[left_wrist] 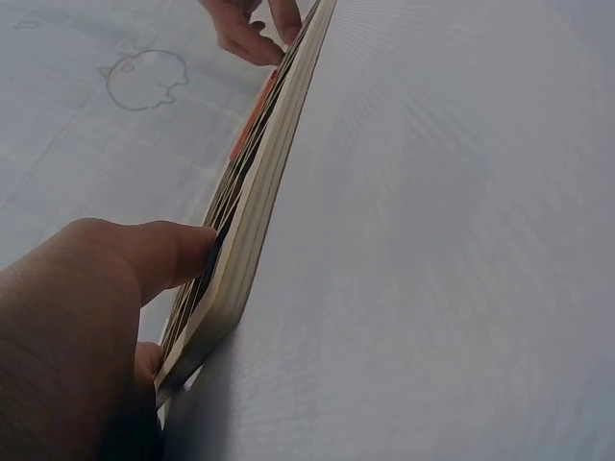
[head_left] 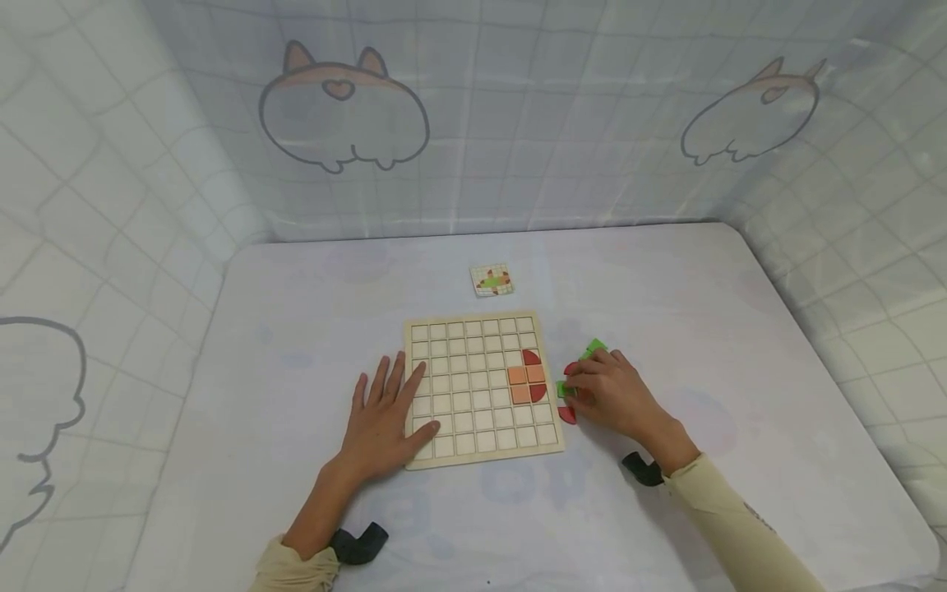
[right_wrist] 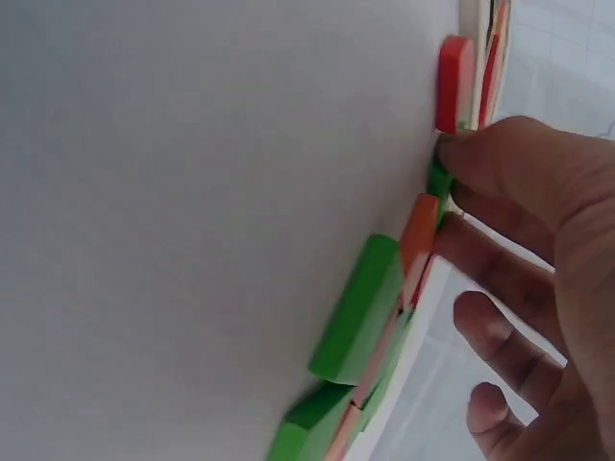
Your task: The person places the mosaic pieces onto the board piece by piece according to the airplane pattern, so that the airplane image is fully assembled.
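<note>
A wooden grid board [head_left: 473, 403] lies on the table. Orange square tiles [head_left: 521, 395] and red rounded tiles [head_left: 531, 358] sit in cells near its right edge. My left hand [head_left: 379, 423] rests spread along the board's left side, thumb and a fingertip over the frame; the left wrist view shows the thumb [left_wrist: 178, 254] touching the board's edge. Right of the board, my right hand [head_left: 617, 395] pinches a green tile [right_wrist: 438, 181] between thumb and fingertips, low by the table. Loose red tiles [head_left: 567, 414] and another green tile [head_left: 593, 348] lie about that hand.
A small pattern card [head_left: 491, 280] with a coloured figure on a grid lies behind the board. In the right wrist view, green blocks [right_wrist: 357, 312] and an orange block [right_wrist: 419, 230] lie close together. Patterned curtains [head_left: 503, 123] stand around the table's back and sides.
</note>
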`<state>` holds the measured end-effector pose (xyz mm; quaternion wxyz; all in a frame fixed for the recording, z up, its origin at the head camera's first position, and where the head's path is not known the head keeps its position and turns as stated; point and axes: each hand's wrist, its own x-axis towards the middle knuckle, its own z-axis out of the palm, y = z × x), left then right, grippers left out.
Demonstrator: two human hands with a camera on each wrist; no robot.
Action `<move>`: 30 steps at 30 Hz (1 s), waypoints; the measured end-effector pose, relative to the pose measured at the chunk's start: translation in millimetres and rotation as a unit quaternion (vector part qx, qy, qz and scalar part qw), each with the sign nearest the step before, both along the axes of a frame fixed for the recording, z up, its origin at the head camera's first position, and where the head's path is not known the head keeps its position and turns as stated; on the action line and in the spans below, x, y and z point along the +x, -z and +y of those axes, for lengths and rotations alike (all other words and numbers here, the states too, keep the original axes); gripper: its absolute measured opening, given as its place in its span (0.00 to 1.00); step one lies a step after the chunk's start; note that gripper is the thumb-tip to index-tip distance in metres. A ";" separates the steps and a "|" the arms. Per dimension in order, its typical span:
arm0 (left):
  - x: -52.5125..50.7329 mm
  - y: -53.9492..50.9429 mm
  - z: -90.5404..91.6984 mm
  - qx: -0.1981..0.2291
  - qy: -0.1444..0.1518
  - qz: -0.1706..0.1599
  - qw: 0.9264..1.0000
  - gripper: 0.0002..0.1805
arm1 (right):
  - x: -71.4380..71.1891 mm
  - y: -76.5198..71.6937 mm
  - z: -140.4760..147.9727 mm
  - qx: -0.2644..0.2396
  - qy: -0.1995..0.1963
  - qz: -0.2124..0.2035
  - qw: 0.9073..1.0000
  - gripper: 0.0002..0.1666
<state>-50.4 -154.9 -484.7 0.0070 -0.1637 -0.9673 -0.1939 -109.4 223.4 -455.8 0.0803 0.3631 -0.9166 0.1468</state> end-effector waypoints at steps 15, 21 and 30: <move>-0.8 2.3 0.6 0.000 0.000 -0.007 1.000 0.47 | -18.9 -12.9 -25.6 -0.026 -0.054 0.037 0.998 0.08; -2.1 3.9 0.7 -0.003 0.001 -0.021 1.000 0.48 | -26.1 -14.0 -51.4 -0.045 -0.086 0.037 0.995 0.05; -0.3 5.3 0.7 -0.001 0.000 -0.006 1.000 0.48 | -34.2 -12.6 -82.4 -0.038 -0.120 0.040 0.991 0.06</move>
